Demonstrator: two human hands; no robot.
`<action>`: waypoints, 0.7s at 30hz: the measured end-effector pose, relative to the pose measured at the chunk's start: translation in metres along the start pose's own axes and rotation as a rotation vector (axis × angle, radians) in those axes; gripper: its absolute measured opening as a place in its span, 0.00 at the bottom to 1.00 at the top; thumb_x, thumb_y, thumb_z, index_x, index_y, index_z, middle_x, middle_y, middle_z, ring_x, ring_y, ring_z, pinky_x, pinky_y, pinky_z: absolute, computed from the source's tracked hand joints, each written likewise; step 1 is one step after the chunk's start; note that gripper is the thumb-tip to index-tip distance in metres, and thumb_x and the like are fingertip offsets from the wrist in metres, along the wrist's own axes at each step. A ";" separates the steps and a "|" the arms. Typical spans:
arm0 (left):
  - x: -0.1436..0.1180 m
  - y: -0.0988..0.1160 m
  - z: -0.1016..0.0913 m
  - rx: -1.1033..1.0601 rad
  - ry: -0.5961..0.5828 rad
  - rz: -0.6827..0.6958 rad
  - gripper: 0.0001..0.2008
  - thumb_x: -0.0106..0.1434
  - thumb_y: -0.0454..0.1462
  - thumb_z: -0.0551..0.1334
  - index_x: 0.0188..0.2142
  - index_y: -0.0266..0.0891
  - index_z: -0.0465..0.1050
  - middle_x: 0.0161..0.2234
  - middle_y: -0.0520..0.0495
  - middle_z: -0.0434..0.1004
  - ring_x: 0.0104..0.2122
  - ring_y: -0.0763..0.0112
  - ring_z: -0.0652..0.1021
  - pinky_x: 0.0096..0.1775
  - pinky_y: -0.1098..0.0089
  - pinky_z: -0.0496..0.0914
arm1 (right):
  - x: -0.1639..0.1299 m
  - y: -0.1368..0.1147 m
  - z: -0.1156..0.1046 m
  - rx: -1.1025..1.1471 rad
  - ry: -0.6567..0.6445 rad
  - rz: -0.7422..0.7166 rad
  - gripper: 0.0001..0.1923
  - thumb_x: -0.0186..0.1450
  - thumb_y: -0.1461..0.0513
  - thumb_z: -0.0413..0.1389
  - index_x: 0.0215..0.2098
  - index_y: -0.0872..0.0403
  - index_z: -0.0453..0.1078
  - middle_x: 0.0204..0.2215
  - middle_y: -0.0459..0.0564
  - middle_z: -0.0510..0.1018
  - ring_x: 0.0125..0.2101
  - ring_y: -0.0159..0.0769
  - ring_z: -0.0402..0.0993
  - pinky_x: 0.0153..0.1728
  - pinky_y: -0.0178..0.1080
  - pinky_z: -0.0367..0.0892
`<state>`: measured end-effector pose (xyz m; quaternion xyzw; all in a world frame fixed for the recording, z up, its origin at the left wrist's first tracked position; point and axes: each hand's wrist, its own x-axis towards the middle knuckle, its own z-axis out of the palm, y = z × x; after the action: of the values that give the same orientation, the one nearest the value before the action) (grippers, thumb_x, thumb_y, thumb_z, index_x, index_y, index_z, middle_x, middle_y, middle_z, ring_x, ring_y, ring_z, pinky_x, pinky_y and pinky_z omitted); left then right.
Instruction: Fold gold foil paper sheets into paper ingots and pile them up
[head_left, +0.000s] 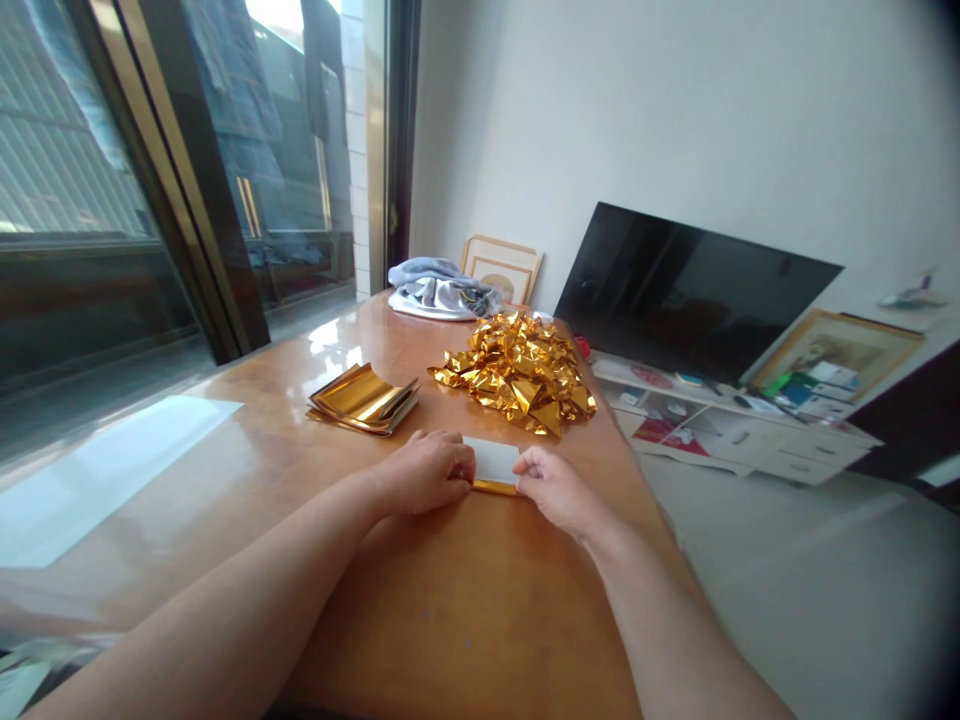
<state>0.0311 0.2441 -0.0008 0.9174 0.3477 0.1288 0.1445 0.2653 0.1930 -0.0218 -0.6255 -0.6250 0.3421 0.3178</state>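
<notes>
One sheet [493, 460] — white, gold-edged | left hand [427, 472], right hand [555, 490] pinching | angular foil heap [525, 372]

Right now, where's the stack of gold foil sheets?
In the head view, the stack of gold foil sheets lies on the brown table, left of the pile of folded gold foil, just beyond the left hand.

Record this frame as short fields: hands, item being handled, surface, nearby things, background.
Left hand: pinching the left end of the sheet
Right hand: pinching its right end
Sheet: pale face up, gold strip along near edge
Surface: glossy wooden table
Beyond sheet: gold stack, gold pile to its right
Far end: bundled cloth
Background: dark television
</notes>
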 end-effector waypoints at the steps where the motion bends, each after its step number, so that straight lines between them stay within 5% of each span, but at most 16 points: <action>1: 0.000 0.000 0.000 0.000 0.001 0.005 0.06 0.60 0.39 0.61 0.35 0.45 0.77 0.38 0.48 0.76 0.40 0.63 0.75 0.43 0.65 0.62 | 0.000 0.001 0.000 -0.023 -0.002 -0.013 0.03 0.60 0.61 0.56 0.32 0.52 0.68 0.27 0.42 0.73 0.26 0.32 0.66 0.27 0.33 0.58; 11: -0.001 0.003 -0.003 0.041 0.038 0.042 0.08 0.66 0.38 0.57 0.35 0.44 0.76 0.37 0.49 0.78 0.41 0.63 0.74 0.42 0.64 0.60 | -0.014 -0.012 -0.004 -0.434 0.104 -0.396 0.08 0.62 0.60 0.61 0.40 0.46 0.77 0.40 0.48 0.73 0.44 0.40 0.69 0.46 0.41 0.64; 21: 0.002 0.004 -0.002 0.051 0.122 0.003 0.08 0.65 0.39 0.59 0.35 0.44 0.76 0.36 0.48 0.77 0.40 0.62 0.73 0.43 0.63 0.60 | -0.009 -0.012 0.002 -0.545 0.191 -0.454 0.05 0.66 0.60 0.60 0.38 0.46 0.79 0.36 0.48 0.76 0.41 0.40 0.67 0.44 0.41 0.62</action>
<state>0.0340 0.2426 0.0027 0.9118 0.3574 0.1758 0.0995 0.2567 0.1846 -0.0125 -0.5618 -0.7836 0.0237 0.2643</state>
